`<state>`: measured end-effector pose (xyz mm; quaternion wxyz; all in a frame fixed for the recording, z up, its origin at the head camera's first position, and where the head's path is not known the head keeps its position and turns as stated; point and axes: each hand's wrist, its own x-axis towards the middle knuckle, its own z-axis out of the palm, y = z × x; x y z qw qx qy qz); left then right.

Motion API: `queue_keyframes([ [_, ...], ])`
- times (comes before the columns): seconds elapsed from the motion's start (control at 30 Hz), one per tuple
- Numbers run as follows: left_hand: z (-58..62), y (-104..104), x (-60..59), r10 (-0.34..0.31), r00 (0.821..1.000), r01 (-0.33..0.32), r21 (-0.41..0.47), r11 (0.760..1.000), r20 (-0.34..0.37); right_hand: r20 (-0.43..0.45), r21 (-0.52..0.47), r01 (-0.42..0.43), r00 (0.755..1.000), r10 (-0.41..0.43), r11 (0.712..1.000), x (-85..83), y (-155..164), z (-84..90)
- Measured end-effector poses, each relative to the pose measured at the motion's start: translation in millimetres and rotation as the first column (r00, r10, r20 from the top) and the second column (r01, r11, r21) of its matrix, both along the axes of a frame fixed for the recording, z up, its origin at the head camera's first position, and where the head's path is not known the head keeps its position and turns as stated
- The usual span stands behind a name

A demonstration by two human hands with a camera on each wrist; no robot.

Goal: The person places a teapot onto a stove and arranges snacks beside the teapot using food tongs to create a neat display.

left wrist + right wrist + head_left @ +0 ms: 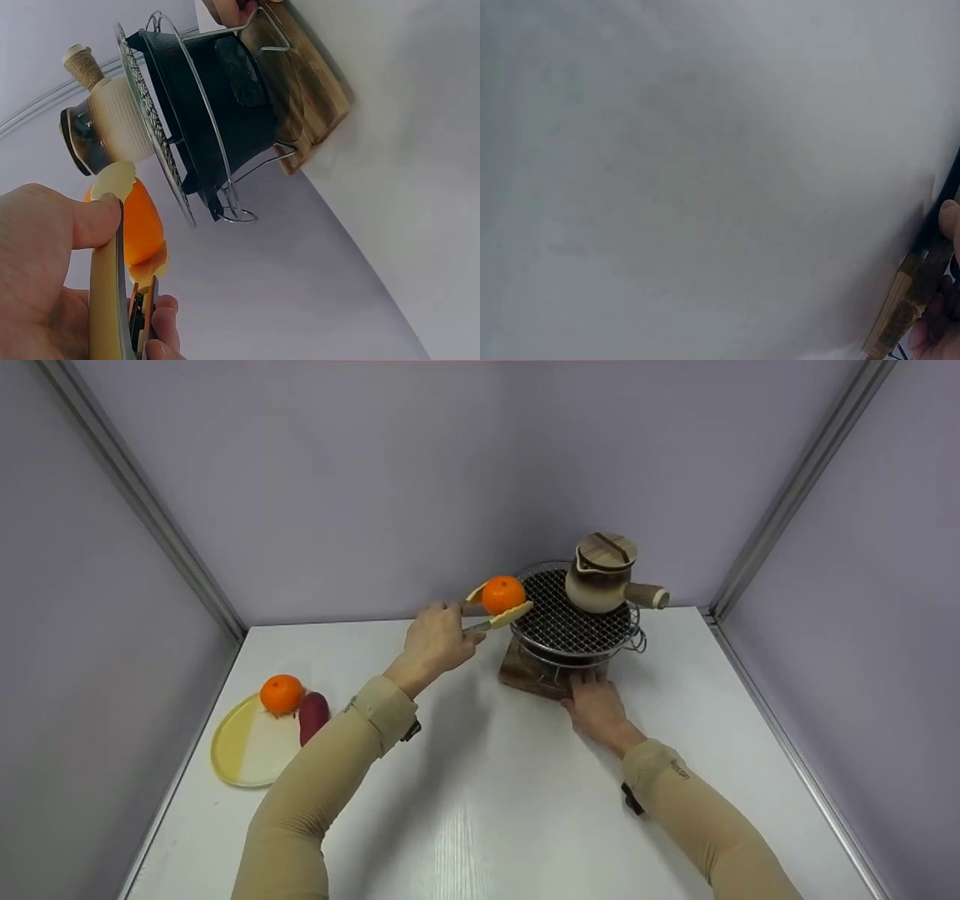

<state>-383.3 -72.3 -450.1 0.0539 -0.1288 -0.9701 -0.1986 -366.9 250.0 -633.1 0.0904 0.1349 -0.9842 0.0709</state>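
Note:
My left hand [437, 639] grips a pair of tongs [511, 616] with pale yellow tips. Between those tips sits an orange mandarin [502, 595], raised at the left rim of the round wire grill mesh [561, 631]. In the left wrist view the thumb presses one tong arm [107, 292] and the fingers wrap the other. My right hand [598, 709] holds the front right edge of the wooden board [526, 673] beneath the black stove [202, 97]. At the right wrist view's edge, its thumb and fingers lie on different sides of the board [900, 304].
A brown and cream side-handled teapot [596, 589] with a wooden lid stands on the mesh's right part. At the table's left, a yellow and white plate [231, 739] bears another mandarin [282, 694] and a purple sweet potato [313, 716]. Walls border the white table [480, 810] behind and at both sides.

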Motion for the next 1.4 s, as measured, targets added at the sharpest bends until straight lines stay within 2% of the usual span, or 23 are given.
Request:
queue_keyframes([
  [0.13, 2.4, 6, -5.6, -0.013, 1.000, 0.013, -0.008, 1.000, -0.011, 0.004, 0.010, 0.004, 1.000, -0.004, 1.000, 0.8, 2, 1.5],
  [0.43, 2.1, 23, -19.5, -0.022, 1.000, 0.023, -0.028, 0.999, 0.016, 0.020, 0.017, 0.017, 1.000, -0.017, 1.000, 1.2, 5, 2.9],
  [0.67, -2.4, 34, -31.7, -0.013, 0.998, 0.014, -0.015, 1.000, 0.054, 0.062, 0.006, 0.029, 0.998, -0.029, 1.000, 0.7, 5, 2.2],
  [0.87, -9.0, 39, -41.7, 0.015, 0.997, -0.013, -0.028, 1.000, 0.076, 0.059, 0.007, 0.030, 0.998, -0.031, 1.000, 0.2, 5, -1.5],
  [1.03, -12.5, 43, -48.0, 0.032, 0.997, -0.030, -0.037, 0.999, 0.064, 0.057, 0.001, 0.026, 0.998, -0.026, 1.000, -0.2, 4, -2.2],
  [1.2, -11.1, 47, -54.1, 0.018, 0.998, -0.017, -0.033, 0.999, 0.055, 0.058, 0.010, 0.028, 0.998, -0.029, 1.000, -1.4, 2, 1.7],
  [1.4, -10.8, 52, -61.7, -0.018, 0.999, 0.022, -0.082, 0.996, 0.046, 0.070, -0.006, 0.022, 0.997, -0.021, 1.000, -0.3, -1, 1.5],
])
